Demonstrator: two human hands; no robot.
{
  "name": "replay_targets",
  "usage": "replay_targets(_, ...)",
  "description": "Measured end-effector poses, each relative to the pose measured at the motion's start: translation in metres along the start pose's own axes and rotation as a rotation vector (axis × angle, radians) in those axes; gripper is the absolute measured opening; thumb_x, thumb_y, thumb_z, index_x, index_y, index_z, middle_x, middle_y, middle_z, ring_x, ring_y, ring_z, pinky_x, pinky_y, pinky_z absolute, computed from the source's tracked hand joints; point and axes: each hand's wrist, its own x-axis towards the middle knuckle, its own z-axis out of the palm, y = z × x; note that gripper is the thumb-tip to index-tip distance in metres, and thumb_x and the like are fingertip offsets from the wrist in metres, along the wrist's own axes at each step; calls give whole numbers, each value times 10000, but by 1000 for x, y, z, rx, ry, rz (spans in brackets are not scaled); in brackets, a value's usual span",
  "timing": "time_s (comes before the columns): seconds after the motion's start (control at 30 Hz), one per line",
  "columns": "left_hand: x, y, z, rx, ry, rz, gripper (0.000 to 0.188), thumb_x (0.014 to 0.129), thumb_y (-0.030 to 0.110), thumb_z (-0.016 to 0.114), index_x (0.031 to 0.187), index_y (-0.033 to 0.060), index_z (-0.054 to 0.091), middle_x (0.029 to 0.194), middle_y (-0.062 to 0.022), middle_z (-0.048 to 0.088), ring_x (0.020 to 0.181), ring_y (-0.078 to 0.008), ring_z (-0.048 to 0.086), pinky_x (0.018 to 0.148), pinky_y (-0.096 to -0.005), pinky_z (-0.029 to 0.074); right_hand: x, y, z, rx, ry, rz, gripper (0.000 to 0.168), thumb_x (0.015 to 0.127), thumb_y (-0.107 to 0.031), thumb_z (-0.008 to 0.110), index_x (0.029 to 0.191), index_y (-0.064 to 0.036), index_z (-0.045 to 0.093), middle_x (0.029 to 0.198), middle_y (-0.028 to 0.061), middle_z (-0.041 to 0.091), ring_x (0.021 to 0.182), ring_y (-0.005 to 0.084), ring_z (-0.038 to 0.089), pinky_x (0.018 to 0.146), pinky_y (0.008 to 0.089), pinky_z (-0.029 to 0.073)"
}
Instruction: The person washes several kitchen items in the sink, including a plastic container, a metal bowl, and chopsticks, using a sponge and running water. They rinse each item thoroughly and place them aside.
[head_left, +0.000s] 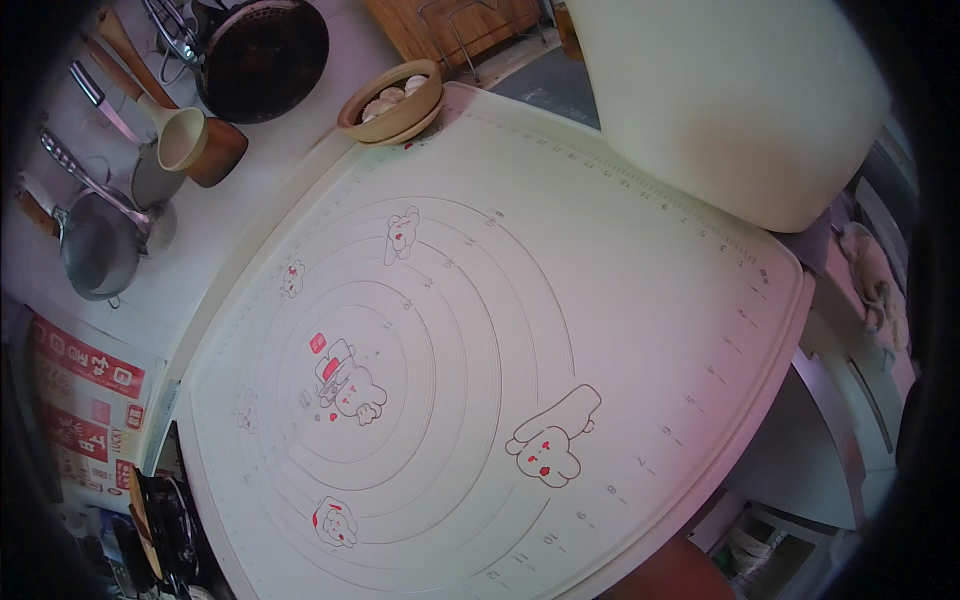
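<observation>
Neither of my hands is in view. Before me lies a large pale pastry board or mat (465, 360), printed with circles, ruler marks and cartoon animals. At its far corner stands a round wooden bowl (397, 101) on a matching base, with several pale rounded items inside, perhaps garlic or mushrooms. A large off-white object (735, 112) with a smooth surface fills the upper right and covers part of the board's edge; what it is, I cannot tell.
On the left wall hang a dark frying pan (262, 60), a wooden-handled ladle (182, 139), a mesh strainer (100, 244) and other utensils. A wire rack (480, 37) stands behind the bowl. Beside the board's right corner lies a crumpled cloth (874, 281). Dark cookware (172, 525) sits lower left.
</observation>
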Motion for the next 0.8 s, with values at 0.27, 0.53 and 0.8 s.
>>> replay_targets(0.27, 2, 4, -3, -9, 15, -14, 503, 606, 284, 711, 1038, 99, 534, 1008, -111, 503, 947, -309, 489, 803, -505, 338, -50, 13, -16, 10, 79, 2, 318, 859, -319, 425, 888, -41, 576, 824, 127, 614, 716, 224, 611, 655, 334, 497)
replay_targets(0.53, -7, 3, -4, 47, 13, 40, 530, 687, 336, 647, 1126, 86, 486, 1187, -149, 417, 1138, -342, 359, 921, -541, 280, -282, -10, -4, -333, 301, 208, 336, 879, -311, 392, 863, -31, 576, 809, 137, 618, 702, 226, 617, 638, 324, 502)
replay_targets(0.8, -14, 12, -9, 56, 15, -40, 570, 637, 364, 657, 1110, 91, 495, 1157, -106, 434, 1131, -290, 368, 950, -507, 245, -516, -356, 252, -613, 228, -883, 475, 860, -481, 384, 834, -45, 570, 759, 56, 544, 715, 175, 528, 631, 285, 431)
